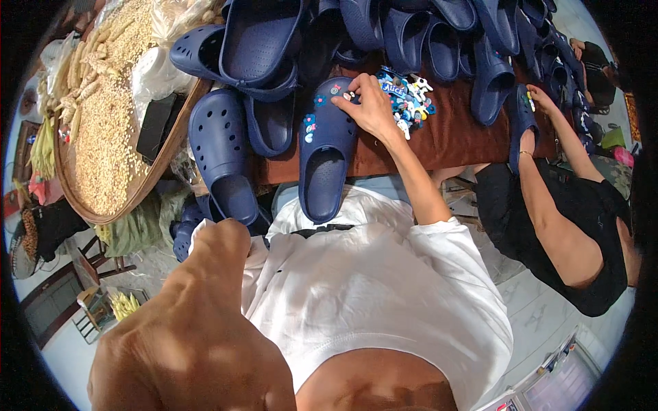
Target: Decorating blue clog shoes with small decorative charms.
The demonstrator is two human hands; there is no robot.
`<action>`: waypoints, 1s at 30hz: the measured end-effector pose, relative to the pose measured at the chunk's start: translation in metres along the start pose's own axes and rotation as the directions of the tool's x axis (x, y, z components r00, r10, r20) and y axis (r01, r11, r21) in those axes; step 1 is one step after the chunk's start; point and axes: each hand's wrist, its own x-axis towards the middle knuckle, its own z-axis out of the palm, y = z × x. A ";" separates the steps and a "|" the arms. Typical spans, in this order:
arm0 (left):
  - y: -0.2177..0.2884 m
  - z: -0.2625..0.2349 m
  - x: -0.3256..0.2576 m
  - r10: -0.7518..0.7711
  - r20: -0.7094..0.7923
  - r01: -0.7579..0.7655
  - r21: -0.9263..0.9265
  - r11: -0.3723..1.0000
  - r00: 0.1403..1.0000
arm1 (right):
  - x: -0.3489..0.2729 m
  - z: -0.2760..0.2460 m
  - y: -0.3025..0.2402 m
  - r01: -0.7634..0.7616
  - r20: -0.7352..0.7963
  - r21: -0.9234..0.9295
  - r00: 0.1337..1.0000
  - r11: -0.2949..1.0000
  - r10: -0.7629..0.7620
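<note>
The right hand has thumb and forefinger nearly together at a pale charm; pinched or merely touched, I cannot tell. The left hand is out of view. On the brown-covered table, the navy clog overhangs the edge, so pressing its heel might tip it. The wrist could scatter the neighbouring charm pile. One blue charm bears white lettering; no brand is legible.

Pale marbled floor shows at 4 o'clock; white-framed panel sits past it. Wooden chair stands at 8 o'clock, dark brown panel beyond. Lighting's bright.
</note>
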 end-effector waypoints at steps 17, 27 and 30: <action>0.013 0.041 -0.061 0.105 -0.139 -0.104 0.011 0.995 0.985 | -0.003 0.003 -0.011 0.139 -0.101 -0.271 0.980 0.952 -0.172; -0.002 0.023 -0.050 0.278 0.244 -0.289 0.008 0.957 0.929 | -0.002 0.002 0.002 0.170 -0.125 -0.194 0.973 0.966 -0.196; -0.003 0.028 -0.059 0.308 0.371 -0.398 0.195 0.896 0.876 | -0.004 0.002 -0.007 0.179 -0.132 -0.122 0.972 0.976 -0.195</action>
